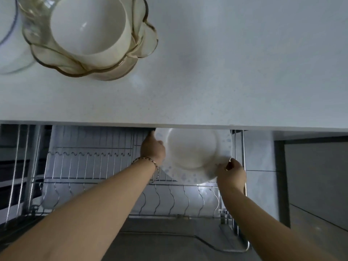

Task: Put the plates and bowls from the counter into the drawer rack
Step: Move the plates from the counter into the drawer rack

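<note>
My left hand (153, 147) and right hand (232, 172) grip one plate (194, 155) at the rack (94, 166), not yet slotted; nested bowls (90, 34) wait on the desk (226, 72).

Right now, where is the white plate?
Head view, centre-right: left hand and right hand hold the white plate at the drawer rack, below the counter edge.

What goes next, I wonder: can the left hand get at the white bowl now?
Probably not yet: the left hand is busy gripping the plate; the white bowl itself sits uncovered.
</note>
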Demonstrator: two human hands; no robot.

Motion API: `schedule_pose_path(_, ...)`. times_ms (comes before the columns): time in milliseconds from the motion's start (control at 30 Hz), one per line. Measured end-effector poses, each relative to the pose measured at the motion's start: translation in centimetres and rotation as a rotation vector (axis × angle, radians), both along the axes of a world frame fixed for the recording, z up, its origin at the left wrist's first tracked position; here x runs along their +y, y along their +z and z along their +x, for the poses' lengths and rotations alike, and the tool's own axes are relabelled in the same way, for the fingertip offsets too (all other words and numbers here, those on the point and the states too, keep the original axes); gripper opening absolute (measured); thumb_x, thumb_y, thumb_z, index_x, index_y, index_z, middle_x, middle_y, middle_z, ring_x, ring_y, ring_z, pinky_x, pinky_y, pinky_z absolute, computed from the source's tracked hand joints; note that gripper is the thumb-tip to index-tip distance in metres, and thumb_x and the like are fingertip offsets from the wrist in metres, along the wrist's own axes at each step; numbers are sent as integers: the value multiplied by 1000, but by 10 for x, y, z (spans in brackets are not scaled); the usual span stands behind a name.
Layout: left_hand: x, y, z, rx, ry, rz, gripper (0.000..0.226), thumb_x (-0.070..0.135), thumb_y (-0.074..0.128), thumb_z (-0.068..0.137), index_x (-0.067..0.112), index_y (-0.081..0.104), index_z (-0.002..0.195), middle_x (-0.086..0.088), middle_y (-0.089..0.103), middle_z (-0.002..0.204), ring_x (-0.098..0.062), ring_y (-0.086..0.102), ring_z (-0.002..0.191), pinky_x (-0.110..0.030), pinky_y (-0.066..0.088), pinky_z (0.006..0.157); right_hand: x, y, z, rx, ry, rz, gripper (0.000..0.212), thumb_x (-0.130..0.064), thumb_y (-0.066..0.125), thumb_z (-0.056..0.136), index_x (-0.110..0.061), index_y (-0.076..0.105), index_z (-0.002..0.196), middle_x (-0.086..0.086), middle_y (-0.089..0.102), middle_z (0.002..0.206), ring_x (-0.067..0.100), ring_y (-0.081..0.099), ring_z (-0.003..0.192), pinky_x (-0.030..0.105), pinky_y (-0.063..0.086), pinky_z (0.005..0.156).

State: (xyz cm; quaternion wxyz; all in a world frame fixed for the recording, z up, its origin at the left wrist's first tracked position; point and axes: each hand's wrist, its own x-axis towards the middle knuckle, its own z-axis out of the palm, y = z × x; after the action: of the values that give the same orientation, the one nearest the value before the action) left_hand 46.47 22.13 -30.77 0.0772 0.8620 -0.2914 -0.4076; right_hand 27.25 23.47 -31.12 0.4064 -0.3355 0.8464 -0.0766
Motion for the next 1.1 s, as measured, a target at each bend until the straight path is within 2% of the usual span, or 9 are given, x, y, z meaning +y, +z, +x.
schedule_pose_path(100, 10, -3, -5, 183, 176, -27, 54, 13, 35, 96, 21, 21, 148, -10, 47, 140, -26, 62, 81, -31, 51, 62, 10, -3, 11, -51, -51, 89, 23, -14, 51, 86, -2, 62, 102, 18, 59, 89, 30, 52, 77, 28, 37, 69)
schedule_pose_path(233, 10, -3, -10, 426, 442, -41, 61, 5, 48, 87, 22, 27, 142, -11, 53, 129, -34, 56, 110, -51, 50, 93, 2, -11, 18, -87, -150, 194, 31, -5, 49, 86, 0, 62, 114, 19, 63, 90, 32, 58, 80, 32, 43, 72)
schedule_pose_path(333, 10, 0, -8, 484, 456, -10, 58, 3, 51, 86, 20, 29, 137, -8, 54, 114, -32, 57, 104, -52, 51, 93, -2, -5, 16, -66, -67, 204, 31, -3, 48, 89, 0, 60, 117, 23, 67, 107, 36, 63, 92, 37, 51, 82)
schedule_pose_path(467, 19, 28, -19, 186, 139, 109, 65, 8, 48, 90, 13, 16, 147, -18, 38, 142, -18, 56, 83, -20, 56, 62, -3, 19, 4, -158, 121, 337, 29, -14, 48, 92, 2, 60, 113, 22, 62, 115, 32, 59, 100, 23, 41, 62)
schedule_pose_path(567, 26, 66, -43, -34, -118, 74, 48, 9, 47, 91, 8, 34, 138, -16, 34, 138, -28, 44, 122, -32, 49, 93, -9, 47, -20, -213, 231, 368, 19, -10, 49, 87, -6, 60, 72, 17, 60, 88, 28, 60, 83, 31, 50, 67)
schedule_pose_path(667, 21, 109, -84, 75, -373, 37, 29, 14, 44, 92, 11, 55, 119, -6, 55, 120, -21, 53, 107, -28, 46, 92, -19, 90, -64, -240, 334, 315, 20, -6, 47, 82, -4, 58, 66, 14, 59, 75, 27, 63, 78, 30, 46, 65)
schedule_pose_path(767, 2, 157, -142, 193, -552, 34, 22, 12, 41, 92, 13, 61, 101, -6, 61, 107, -16, 51, 91, -23, 45, 83, -31, 149, -123, -385, 307, 333, 12, -9, 45, 92, -4, 56, 90, 11, 58, 75, 19, 57, 64, 22, 40, 54)
schedule_pose_path(867, -21, 202, -214, 186, -672, -1, 18, 7, 39, 91, 17, 52, 87, -7, 56, 96, -20, 53, 85, -24, 44, 75, -37, 199, -201, -361, 338, 282, 30, -10, 44, 93, 1, 58, 117, 12, 58, 87, 15, 53, 64, 20, 41, 56)
schedule_pose_path(1100, -73, 274, -386, 307, -575, -148, 30, 6, 44, 88, 16, 49, 60, -4, 56, 66, -21, 57, 68, -19, 47, 60, -50, 284, -388, -22, 270, -106, 17, -9, 47, 86, -7, 62, 79, 10, 58, 79, 22, 54, 74, 22, 40, 60)
